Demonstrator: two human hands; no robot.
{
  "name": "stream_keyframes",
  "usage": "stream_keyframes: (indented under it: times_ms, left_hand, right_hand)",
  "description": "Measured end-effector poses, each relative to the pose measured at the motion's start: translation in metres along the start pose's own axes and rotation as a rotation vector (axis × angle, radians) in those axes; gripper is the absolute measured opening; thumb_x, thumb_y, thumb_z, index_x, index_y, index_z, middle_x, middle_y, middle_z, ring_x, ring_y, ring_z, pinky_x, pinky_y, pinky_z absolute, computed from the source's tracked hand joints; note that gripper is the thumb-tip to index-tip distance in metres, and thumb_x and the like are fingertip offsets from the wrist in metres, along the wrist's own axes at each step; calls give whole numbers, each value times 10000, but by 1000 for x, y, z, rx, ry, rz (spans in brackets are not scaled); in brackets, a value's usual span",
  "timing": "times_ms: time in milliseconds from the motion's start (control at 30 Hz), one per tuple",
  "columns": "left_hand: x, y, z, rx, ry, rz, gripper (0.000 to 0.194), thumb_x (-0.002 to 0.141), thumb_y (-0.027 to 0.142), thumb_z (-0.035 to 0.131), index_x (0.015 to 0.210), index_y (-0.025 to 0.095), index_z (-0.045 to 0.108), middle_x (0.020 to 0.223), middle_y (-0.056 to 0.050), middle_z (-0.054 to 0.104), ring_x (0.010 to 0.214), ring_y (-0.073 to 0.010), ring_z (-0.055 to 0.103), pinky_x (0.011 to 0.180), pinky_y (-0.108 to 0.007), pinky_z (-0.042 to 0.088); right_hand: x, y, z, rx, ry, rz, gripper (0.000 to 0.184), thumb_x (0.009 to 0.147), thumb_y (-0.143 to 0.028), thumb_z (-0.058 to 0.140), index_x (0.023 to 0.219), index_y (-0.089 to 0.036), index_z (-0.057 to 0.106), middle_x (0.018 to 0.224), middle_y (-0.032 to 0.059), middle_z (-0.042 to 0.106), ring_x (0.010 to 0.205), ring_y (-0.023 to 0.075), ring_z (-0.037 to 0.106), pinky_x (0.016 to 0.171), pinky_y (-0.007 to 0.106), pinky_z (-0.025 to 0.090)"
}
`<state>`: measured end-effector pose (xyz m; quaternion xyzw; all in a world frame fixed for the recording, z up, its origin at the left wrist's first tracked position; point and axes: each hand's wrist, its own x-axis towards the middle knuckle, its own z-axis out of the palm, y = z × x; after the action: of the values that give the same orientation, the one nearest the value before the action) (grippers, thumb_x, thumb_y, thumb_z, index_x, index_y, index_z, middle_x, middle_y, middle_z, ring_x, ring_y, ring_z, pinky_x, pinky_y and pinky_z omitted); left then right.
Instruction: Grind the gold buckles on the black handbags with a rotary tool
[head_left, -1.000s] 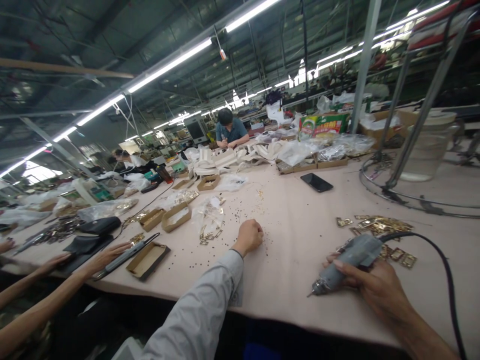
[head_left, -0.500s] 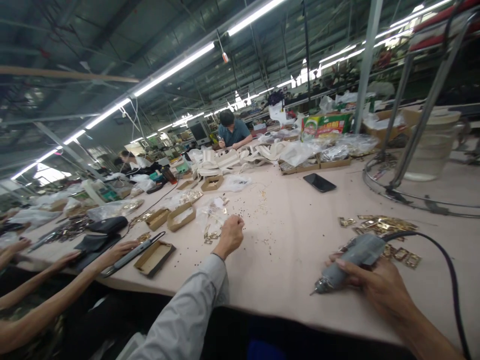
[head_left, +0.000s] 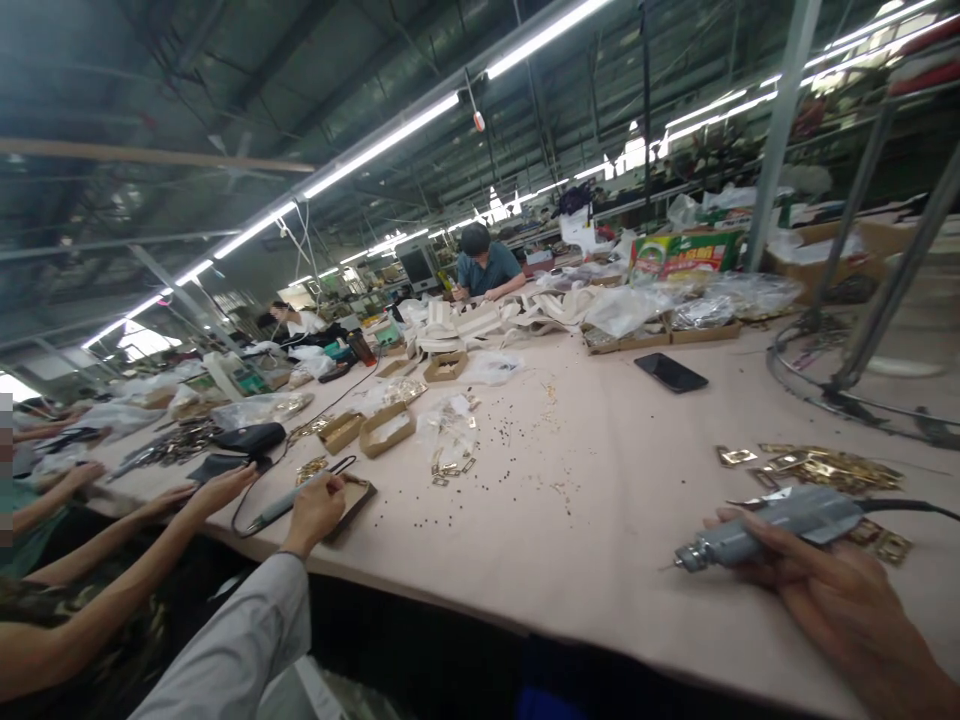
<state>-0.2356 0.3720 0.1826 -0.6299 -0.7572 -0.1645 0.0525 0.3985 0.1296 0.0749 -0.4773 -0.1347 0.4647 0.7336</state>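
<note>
My right hand (head_left: 806,570) is wrapped round a grey electric screwdriver (head_left: 780,528), its bit pointing left above the table and its cord trailing off right. Gold-coloured metal plates (head_left: 825,468) lie in a pile behind that hand. On the left, my left hand (head_left: 316,512) hovers at a small open cardboard box (head_left: 360,500), fingers drawn together; whatever they pinch is too small or hidden. Right beside it lies a second grey pen-shaped tool (head_left: 277,510) with a loop at its end. Small dark screws (head_left: 420,522) are scattered between my hands.
A co-worker's hands (head_left: 221,492) work on a dark pouch at the left. More cardboard trays (head_left: 386,430) and a plastic bag of gold parts (head_left: 450,430) stand mid-table. A black phone (head_left: 670,372) lies right of centre, near a metal stand (head_left: 847,390). Another person sits opposite.
My left hand has moved left from the scattered screws to the cardboard box. The screwdriver in my right hand has turned more level. The view has shifted, and the co-worker's hand has left the pen-shaped tool.
</note>
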Motion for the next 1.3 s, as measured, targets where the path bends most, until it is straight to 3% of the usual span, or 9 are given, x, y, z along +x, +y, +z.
stream_keyframes:
  times_ms: [233, 367, 633, 767, 900, 967, 1067, 1133, 1300]
  left_hand:
    - [25, -41, 23, 77, -58, -139, 99, 730, 197, 600, 789, 197, 679, 926, -136, 738, 984, -350, 699, 863, -394, 502]
    - [25, -54, 38, 91, -87, -190, 113, 703, 214, 628, 789, 199, 700, 926, -136, 752, 989, -364, 711, 871, -399, 513]
    - [9, -44, 34, 111, -32, -231, 269, 835, 456, 589, 825, 215, 707, 983, -145, 765, 1017, -376, 703, 872, -422, 529]
    - [-4, -3, 31, 99, 62, -205, 302, 885, 398, 519, 992, 208, 728, 1148, -167, 739, 1105, -384, 668, 932, -467, 518]
    - [-49, 76, 39, -90, 129, 46, 285, 912, 362, 536, 1041, 172, 706, 1077, -143, 751, 1040, -322, 685, 960, -447, 534]
    - [-85, 125, 45, -244, 42, 295, 273, 951, 375, 537, 1069, 195, 704, 1094, -100, 755, 993, -255, 703, 951, -385, 558]
    - [-140, 195, 53, -412, -111, 709, 381, 1009, 431, 513, 1295, 232, 667, 1365, -107, 697, 1302, -267, 612, 1155, -433, 470]
    - [-166, 231, 55, -383, -287, 932, 530, 1035, 460, 467, 1517, 243, 504, 1597, -88, 529, 1511, -264, 428, 1263, -464, 355]
    - [-185, 272, 60, -233, -562, 1061, 660, 1064, 554, 311, 1652, 260, 254, 1760, -38, 197, 1634, -263, 125, 1333, -534, 167]
  right_hand:
    - [-3, 0, 3, -21, -25, -9, 456, 535, -335, 1021, 890, -155, 799, 1023, 169, 800, 904, 436, 773, 639, 477, 716]
    - [-2, 0, 3, -9, -7, -13, 435, 534, -330, 1021, 861, -157, 793, 1019, 155, 804, 897, 408, 780, 676, 441, 721]
    - [-5, 1, 4, -71, -13, -4, 477, 531, -330, 1020, 910, -152, 793, 1039, 160, 801, 918, 414, 776, 681, 450, 720]
    - [-7, 0, 5, -96, -34, -31, 434, 579, -344, 1005, 912, -170, 786, 981, 133, 806, 877, 393, 783, 640, 425, 716]
    - [-8, 0, 8, -92, -47, -43, 426, 603, -333, 998, 931, -170, 781, 987, 135, 803, 881, 391, 782, 637, 417, 710]
    - [-9, -1, 10, -97, -48, -43, 438, 596, -326, 1000, 937, -165, 778, 1004, 140, 800, 898, 401, 779, 655, 430, 712]
    - [-13, -3, 13, -102, -50, -51, 437, 590, -327, 1001, 922, -161, 773, 984, 133, 798, 891, 404, 779, 637, 438, 709]
    - [-14, -5, 15, -98, -56, -54, 430, 591, -330, 1000, 911, -160, 769, 960, 127, 798, 879, 399, 781, 621, 430, 705]
    - [-16, -9, 17, -76, -65, -62, 437, 589, -319, 1006, 909, -149, 760, 957, 138, 799, 859, 410, 783, 653, 481, 708]
